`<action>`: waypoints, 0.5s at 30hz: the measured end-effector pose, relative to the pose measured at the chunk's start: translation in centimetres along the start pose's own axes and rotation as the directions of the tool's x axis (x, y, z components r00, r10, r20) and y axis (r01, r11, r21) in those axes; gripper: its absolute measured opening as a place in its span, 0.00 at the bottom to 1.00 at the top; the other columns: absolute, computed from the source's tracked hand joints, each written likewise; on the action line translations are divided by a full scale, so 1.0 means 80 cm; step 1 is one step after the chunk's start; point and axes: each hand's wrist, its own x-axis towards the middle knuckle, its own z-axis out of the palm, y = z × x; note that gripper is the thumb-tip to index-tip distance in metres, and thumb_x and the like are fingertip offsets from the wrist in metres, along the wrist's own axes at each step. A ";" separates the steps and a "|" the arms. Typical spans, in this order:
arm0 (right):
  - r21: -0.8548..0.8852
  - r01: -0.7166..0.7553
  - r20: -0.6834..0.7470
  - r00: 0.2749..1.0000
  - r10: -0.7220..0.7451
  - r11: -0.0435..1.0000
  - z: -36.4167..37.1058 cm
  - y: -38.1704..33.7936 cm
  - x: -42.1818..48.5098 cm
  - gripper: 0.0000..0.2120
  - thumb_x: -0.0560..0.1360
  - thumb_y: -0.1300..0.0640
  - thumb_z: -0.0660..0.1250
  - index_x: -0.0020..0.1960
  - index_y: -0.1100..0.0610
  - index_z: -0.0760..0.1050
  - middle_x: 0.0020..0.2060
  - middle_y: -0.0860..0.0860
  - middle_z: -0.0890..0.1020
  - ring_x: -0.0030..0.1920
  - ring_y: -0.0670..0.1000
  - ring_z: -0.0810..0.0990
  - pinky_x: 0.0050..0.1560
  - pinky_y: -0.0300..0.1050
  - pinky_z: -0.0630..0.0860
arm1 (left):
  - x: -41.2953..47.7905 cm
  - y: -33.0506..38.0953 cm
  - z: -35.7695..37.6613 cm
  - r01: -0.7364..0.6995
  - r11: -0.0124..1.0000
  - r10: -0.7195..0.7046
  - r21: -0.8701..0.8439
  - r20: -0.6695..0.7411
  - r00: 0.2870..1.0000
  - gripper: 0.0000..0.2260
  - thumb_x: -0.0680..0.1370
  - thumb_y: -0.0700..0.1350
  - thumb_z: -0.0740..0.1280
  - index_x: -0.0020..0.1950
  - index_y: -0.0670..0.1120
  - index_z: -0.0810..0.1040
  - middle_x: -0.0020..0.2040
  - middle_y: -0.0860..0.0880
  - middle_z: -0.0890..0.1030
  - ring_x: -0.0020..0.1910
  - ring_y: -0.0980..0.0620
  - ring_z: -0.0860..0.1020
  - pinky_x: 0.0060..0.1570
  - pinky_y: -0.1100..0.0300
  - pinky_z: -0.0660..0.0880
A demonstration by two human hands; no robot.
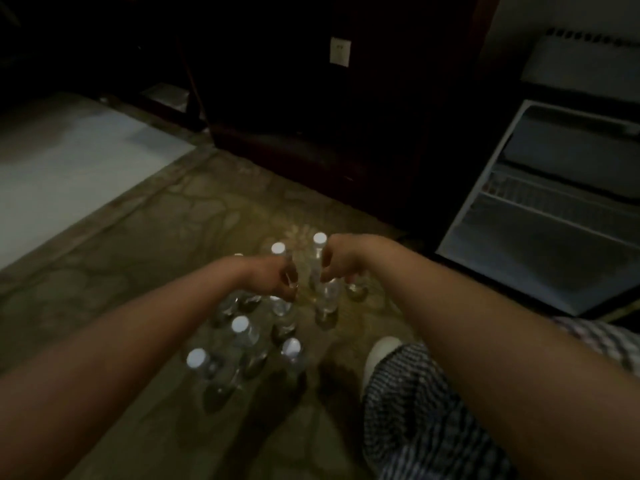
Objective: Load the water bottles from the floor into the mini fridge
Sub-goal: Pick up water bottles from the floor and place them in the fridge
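From my remote seat: both hands dip into the cluster of water bottles (242, 332), which stand upright, white caps up, on the floor (138, 237); the left hand (273, 282) and right hand (341, 261) each curl their fingers (326, 276) down over a bottle top, though in this dim light I cannot tell whether either grips; the open mini fridge (540, 216) lies rightward, nearer the right hand, which I judge should lead.

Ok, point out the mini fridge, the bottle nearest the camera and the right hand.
mini fridge (540, 256): head view, bare floor inside the open compartment.
nearest bottle (197, 358): head view, its white cap.
right hand (341, 259): head view, back of the hand.
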 end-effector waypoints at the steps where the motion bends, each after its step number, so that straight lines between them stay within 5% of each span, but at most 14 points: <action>1: -0.010 -0.001 0.008 1.000 0.001 1.000 0.019 -0.008 0.002 0.16 0.75 0.55 0.66 0.62 0.58 0.74 0.49 0.53 0.77 0.43 0.50 0.79 0.40 0.40 0.75 | -0.004 -0.011 0.014 0.010 1.000 -0.010 -0.008 0.018 1.000 0.21 0.76 0.47 0.67 0.69 0.46 0.69 0.64 0.48 0.75 0.61 0.49 0.75 0.62 0.56 0.72; 4: -0.023 0.013 0.012 1.000 -0.012 1.000 0.072 -0.023 0.012 0.16 0.75 0.56 0.66 0.62 0.57 0.73 0.56 0.55 0.77 0.54 0.54 0.77 0.53 0.46 0.75 | -0.002 -0.041 0.062 0.054 0.998 -0.052 -0.039 0.061 0.997 0.23 0.75 0.48 0.68 0.69 0.48 0.68 0.65 0.48 0.74 0.62 0.49 0.74 0.64 0.52 0.71; 9: -0.071 0.039 -0.027 0.999 -0.041 0.997 0.149 -0.020 0.034 0.16 0.74 0.57 0.68 0.61 0.58 0.74 0.59 0.56 0.77 0.57 0.56 0.77 0.51 0.46 0.74 | 0.010 -0.074 0.139 0.064 0.986 -0.049 -0.153 0.099 0.994 0.26 0.74 0.47 0.69 0.70 0.49 0.66 0.69 0.47 0.71 0.66 0.47 0.71 0.66 0.51 0.70; 15: -0.045 -0.014 -0.004 1.000 0.014 0.999 0.195 -0.005 0.062 0.17 0.73 0.56 0.67 0.61 0.58 0.74 0.58 0.56 0.78 0.57 0.56 0.78 0.58 0.51 0.76 | 0.027 -0.106 0.205 0.036 0.871 -0.035 -0.490 0.012 0.999 0.35 0.73 0.42 0.71 0.75 0.48 0.57 0.73 0.47 0.65 0.72 0.47 0.64 0.68 0.56 0.63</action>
